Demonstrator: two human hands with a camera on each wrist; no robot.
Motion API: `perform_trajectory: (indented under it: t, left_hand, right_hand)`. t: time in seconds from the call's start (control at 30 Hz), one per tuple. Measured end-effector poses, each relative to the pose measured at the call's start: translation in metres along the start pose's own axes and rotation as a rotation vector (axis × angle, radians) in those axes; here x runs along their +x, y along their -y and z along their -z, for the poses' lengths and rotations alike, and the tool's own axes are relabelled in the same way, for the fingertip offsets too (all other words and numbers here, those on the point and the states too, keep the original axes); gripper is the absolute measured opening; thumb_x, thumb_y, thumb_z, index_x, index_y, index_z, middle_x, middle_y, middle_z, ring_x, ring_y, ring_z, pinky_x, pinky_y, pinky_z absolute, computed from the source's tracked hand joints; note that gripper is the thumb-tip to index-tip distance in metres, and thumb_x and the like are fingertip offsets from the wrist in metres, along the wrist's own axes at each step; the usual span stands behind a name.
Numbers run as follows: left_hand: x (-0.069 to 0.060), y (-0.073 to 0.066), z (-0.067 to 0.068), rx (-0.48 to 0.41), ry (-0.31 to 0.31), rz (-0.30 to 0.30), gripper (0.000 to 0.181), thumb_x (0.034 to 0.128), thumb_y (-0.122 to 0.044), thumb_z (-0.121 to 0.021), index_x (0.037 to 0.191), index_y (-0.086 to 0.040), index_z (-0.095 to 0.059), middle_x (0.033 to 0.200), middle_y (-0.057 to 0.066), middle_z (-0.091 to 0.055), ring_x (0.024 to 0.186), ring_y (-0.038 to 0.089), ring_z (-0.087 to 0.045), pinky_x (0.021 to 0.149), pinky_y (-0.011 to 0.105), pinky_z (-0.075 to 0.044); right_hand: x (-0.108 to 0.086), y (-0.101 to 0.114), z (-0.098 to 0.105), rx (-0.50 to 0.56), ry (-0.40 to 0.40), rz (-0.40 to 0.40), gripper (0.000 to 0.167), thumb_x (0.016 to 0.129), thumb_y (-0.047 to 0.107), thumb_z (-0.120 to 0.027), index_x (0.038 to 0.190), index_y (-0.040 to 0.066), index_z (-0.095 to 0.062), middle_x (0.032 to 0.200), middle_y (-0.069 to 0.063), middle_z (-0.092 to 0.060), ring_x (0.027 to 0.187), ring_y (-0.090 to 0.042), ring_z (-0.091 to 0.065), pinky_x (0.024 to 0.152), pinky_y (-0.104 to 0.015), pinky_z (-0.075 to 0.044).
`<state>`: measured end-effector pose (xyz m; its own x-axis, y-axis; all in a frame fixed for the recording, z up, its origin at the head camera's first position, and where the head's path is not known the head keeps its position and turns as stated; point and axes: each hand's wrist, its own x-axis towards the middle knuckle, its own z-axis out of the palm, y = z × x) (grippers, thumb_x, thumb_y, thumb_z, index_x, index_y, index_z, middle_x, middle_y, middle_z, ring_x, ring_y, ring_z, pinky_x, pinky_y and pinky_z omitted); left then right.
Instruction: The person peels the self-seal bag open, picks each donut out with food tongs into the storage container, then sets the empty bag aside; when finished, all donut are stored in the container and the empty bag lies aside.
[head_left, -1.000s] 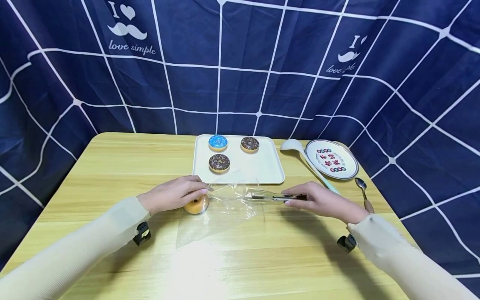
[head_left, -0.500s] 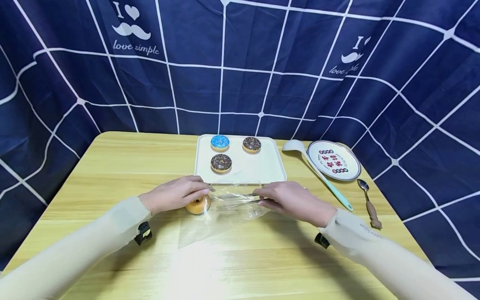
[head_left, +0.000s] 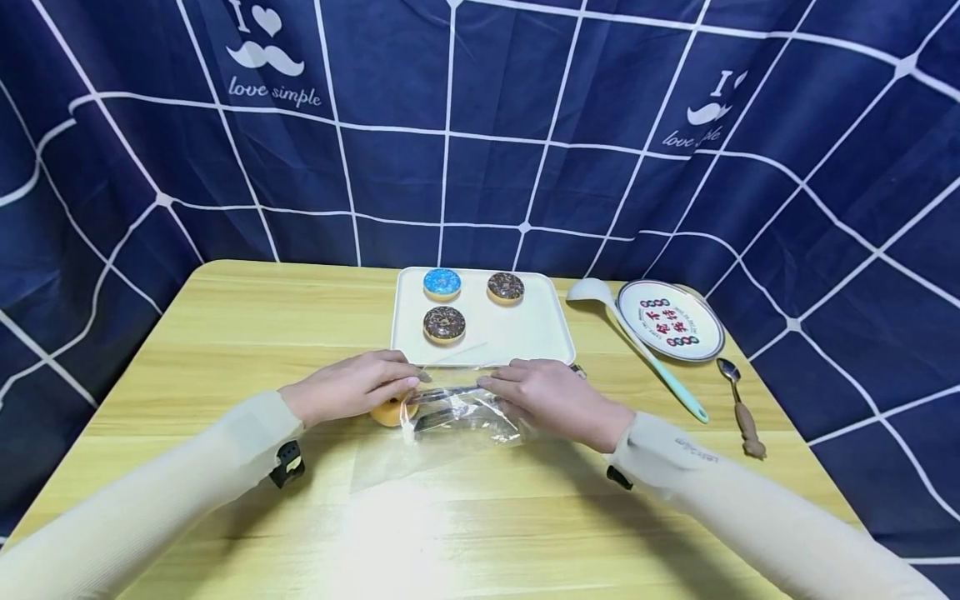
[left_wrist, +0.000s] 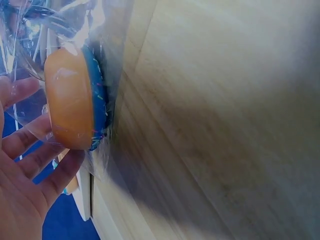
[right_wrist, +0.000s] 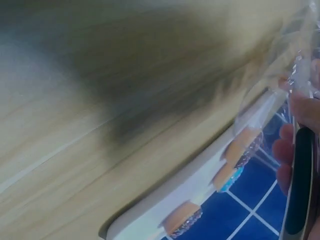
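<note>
In the head view my left hand (head_left: 356, 387) holds the near end of a clear plastic bag (head_left: 461, 425) around a doughnut. Orange-brown dough shows on this doughnut (left_wrist: 70, 100) in the left wrist view, with its blue, sprinkled icing facing the table; my fingers lie beside it. My right hand (head_left: 555, 400) grips metal tongs with a dark green handle (right_wrist: 300, 185) in the right wrist view. The tongs' metal arms (head_left: 438, 393) reach into the bag, spread apart, their ends close to the doughnut. Bag glare blurs whether they touch it.
Behind the hands lies a white tray (head_left: 551, 337) bearing a blue-iced doughnut (head_left: 442, 283) and two chocolate ones. To the right are a white ladle (head_left: 637, 333) with a mint handle, a printed plate (head_left: 708, 342) and a spoon (head_left: 738, 408). A blue curtain (head_left: 390, 167) hangs behind.
My right hand has moved left, pushing the tongs deeper into the bag toward the doughnut, and their arms have spread. The left hand stays at the doughnut.
</note>
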<state>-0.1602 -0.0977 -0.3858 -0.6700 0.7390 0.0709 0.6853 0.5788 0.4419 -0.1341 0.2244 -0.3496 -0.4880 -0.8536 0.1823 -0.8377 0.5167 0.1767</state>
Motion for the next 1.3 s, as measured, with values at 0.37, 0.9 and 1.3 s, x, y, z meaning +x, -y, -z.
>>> perform_trajectory:
  t: [0.37, 0.9, 1.3]
  left_hand:
    - [0.002, 0.0, 0.0, -0.011, 0.005, -0.001, 0.029, 0.1121, -0.03, -0.049, 0.126, -0.023, -0.073, 0.106, -0.007, -0.066, 0.095, 0.008, -0.06, 0.094, 0.039, -0.055]
    - [0.0, 0.004, -0.001, 0.007, -0.007, 0.01, 0.029, 0.1118, -0.028, -0.05, 0.128, -0.02, -0.073, 0.113, -0.002, -0.07, 0.104, 0.014, -0.065, 0.098, 0.043, -0.056]
    - [-0.005, 0.008, 0.0, 0.032, -0.027, 0.001, 0.033, 0.1116, -0.028, -0.05, 0.137, -0.021, -0.07, 0.12, -0.001, -0.071, 0.114, 0.018, -0.067, 0.104, 0.044, -0.055]
  right_hand:
    - [0.01, 0.004, -0.011, -0.229, -0.101, 0.09, 0.037, 0.096, 0.013, -0.072, 0.133, 0.016, -0.072, 0.122, 0.003, -0.078, 0.102, -0.016, -0.076, 0.09, -0.03, -0.061]
    - [0.005, 0.002, -0.007, -0.236, -0.093, 0.11, 0.053, 0.085, 0.001, -0.08, 0.135, 0.018, -0.071, 0.121, 0.004, -0.078, 0.1, -0.015, -0.075, 0.086, -0.029, -0.061]
    - [-0.019, -0.011, 0.008, 0.117, 0.003, -0.063, 0.034, 0.096, 0.021, -0.076, 0.13, 0.016, -0.074, 0.117, 0.0, -0.078, 0.105, -0.019, -0.075, 0.086, -0.038, -0.062]
